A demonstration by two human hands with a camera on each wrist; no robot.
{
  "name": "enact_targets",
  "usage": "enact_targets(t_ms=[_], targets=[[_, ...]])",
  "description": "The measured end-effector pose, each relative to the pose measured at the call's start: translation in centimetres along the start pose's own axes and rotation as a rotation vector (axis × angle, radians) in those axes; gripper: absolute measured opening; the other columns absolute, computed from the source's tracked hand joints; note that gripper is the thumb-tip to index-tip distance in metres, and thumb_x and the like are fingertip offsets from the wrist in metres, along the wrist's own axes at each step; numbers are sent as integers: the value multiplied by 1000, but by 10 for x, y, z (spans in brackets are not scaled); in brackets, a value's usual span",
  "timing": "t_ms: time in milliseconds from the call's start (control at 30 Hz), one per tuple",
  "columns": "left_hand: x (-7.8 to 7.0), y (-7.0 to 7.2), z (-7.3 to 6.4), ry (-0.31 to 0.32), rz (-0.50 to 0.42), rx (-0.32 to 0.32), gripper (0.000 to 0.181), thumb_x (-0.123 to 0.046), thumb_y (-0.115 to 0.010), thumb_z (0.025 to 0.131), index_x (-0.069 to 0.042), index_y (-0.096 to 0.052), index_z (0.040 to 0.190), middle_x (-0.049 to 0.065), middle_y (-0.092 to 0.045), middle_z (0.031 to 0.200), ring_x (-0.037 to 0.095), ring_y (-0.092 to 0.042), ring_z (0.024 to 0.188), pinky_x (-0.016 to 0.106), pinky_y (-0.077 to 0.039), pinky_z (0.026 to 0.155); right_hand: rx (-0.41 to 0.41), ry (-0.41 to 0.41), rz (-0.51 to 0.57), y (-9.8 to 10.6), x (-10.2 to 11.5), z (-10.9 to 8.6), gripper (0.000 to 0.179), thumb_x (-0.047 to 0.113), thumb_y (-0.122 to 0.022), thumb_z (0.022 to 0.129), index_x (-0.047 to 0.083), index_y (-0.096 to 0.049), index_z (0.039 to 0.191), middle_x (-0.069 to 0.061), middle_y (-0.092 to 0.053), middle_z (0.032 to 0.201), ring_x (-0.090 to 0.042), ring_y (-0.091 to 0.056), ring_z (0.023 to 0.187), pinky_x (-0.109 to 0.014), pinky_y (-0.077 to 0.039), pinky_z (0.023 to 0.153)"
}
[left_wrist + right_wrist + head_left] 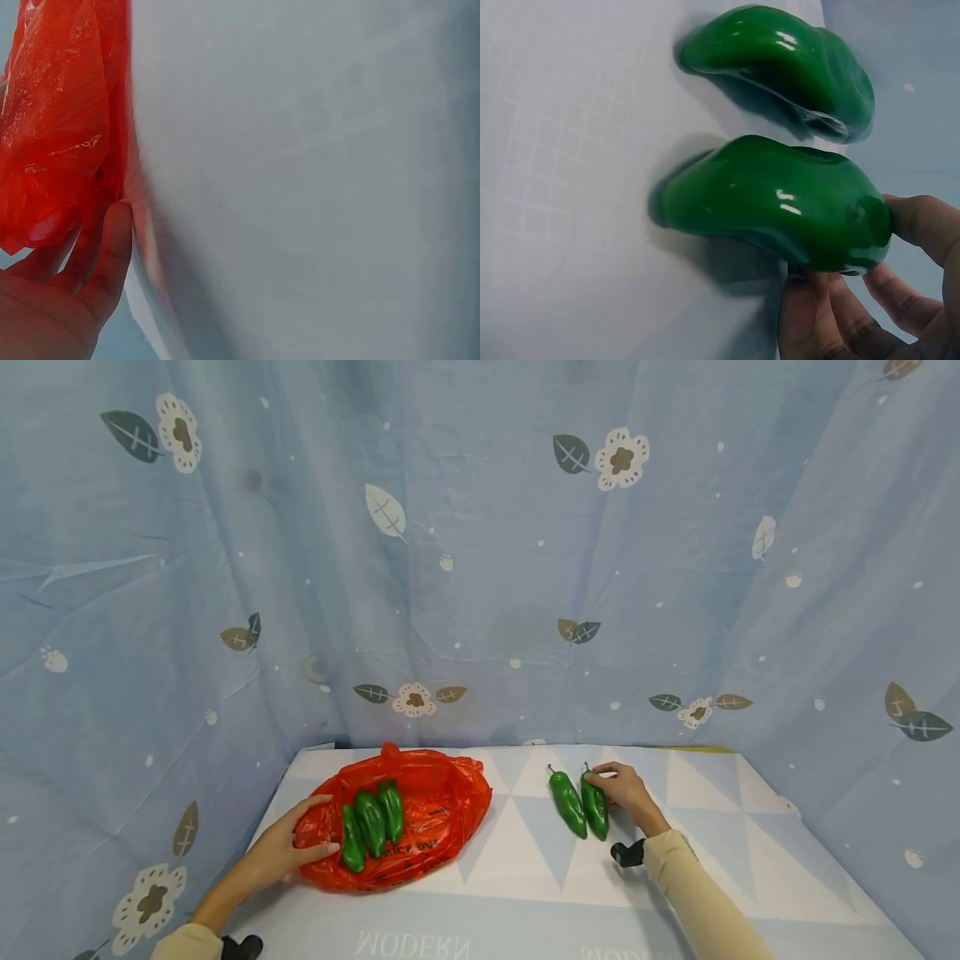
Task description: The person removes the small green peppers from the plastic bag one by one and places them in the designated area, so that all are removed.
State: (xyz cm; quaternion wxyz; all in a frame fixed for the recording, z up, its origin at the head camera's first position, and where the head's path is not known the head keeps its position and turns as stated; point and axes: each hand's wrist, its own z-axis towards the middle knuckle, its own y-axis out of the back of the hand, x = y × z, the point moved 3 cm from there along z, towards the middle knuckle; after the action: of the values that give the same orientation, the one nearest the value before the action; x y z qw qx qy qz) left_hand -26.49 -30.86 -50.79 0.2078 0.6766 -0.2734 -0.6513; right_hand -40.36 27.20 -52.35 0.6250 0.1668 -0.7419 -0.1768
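Note:
A red plastic bag (450, 793) lies spread open on the left of the table, with three green chili peppers (370, 822) side by side in its left part. My left hand (288, 842) holds the bag's left edge, thumb and forefinger reaching over it. In the left wrist view, other fingers (112, 251) press against the bag's outer side (56, 112). On the right, my right hand (626, 792) pinches a green chili pepper (595, 810) near its stem end. Just left of it lies another green chili pepper (567, 803), separate from it in the right wrist view.
The table (517, 860) wears a white and pale blue cloth with triangles and lettering. Behind it and at both sides hangs a blue curtain (495, 568) with flowers and leaves. Black wrist camera pieces (627, 853) show by the wrists.

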Motion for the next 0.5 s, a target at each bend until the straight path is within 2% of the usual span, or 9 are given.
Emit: enact_targets(t_ms=[167,367,500], targets=[[1,0,2,-2,15,-8,91,-45,-84,84,-17,-37,156,31,-40,152,50,-51,128,60,-56,92,-15,16,-18,3,2,-1,44,26,-69,100,-3,-59,132,-16,-65,100,-19,-64,74,-33,-57,63],[2,0,2,-14,17,-10,91,-45,-84,84,-17,-37,157,32,-38,154,54,-47,132,64,-52,96,-24,33,-19,8,9,-6,39,22,-67,100,-5,-62,128,-17,-67,102,-21,-67,79,-36,-60,68],[3,1,2,-11,12,-6,91,-44,-85,84,-16,-37,156,32,-40,152,53,-49,130,62,-54,94,-49,55,-40,11,14,-10,36,22,-66,101,-4,-63,127,-22,-67,108,-27,-67,86,-37,-60,70]])
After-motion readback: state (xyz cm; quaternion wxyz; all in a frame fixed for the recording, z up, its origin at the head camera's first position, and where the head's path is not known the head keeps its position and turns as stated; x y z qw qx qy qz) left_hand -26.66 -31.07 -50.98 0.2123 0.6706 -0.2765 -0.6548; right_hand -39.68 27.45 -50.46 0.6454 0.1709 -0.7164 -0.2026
